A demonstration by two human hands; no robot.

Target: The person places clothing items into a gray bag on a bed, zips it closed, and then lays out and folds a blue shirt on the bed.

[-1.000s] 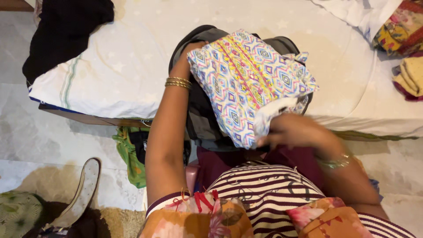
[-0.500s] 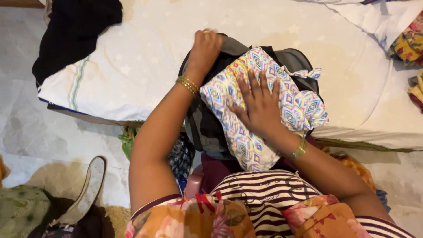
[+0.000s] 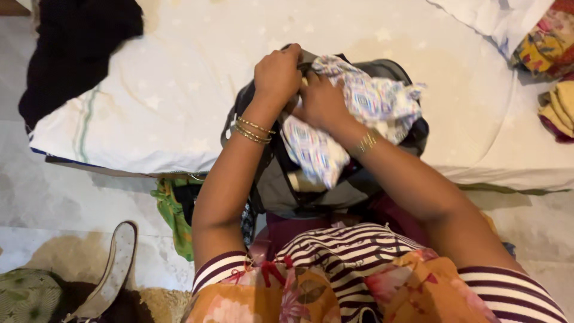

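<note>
Far left, a black cloth (image 3: pixel 78 48) lies over the corner of the bed (image 3: pixel 179 84), partly hanging off its edge. On the floor below I note a pale sandal (image 3: pixel 110 269) lying on a dark mat, and a green cloth (image 3: pixel 170 212) tucked against the bed frame.

Left hand (image 3: pixel 276 75) is clenched on the rim of the grey bag (image 3: pixel 311 191); I judge it grips there to hold the mouth open and steady. Gold bangles sit on that wrist.

Right hand (image 3: pixel 323 101) is just beside the left, fingers curled into the patterned cloth (image 3: pixel 371 104), grasping it. The cloth is bunched in the bag's mouth, part inside, part spilling over the near side, which fits a downward press. Print is small diamonds in pink, blue and yellow on white.

The bag stands at the bed edge against my body, so both hands reach it from above.

Far right, a folded stack of yellow and red fabric (image 3: pixel 553 107) sits on the bed, with white cloth (image 3: pixel 490 18) above it. No packages, labels or signs in view.
</note>
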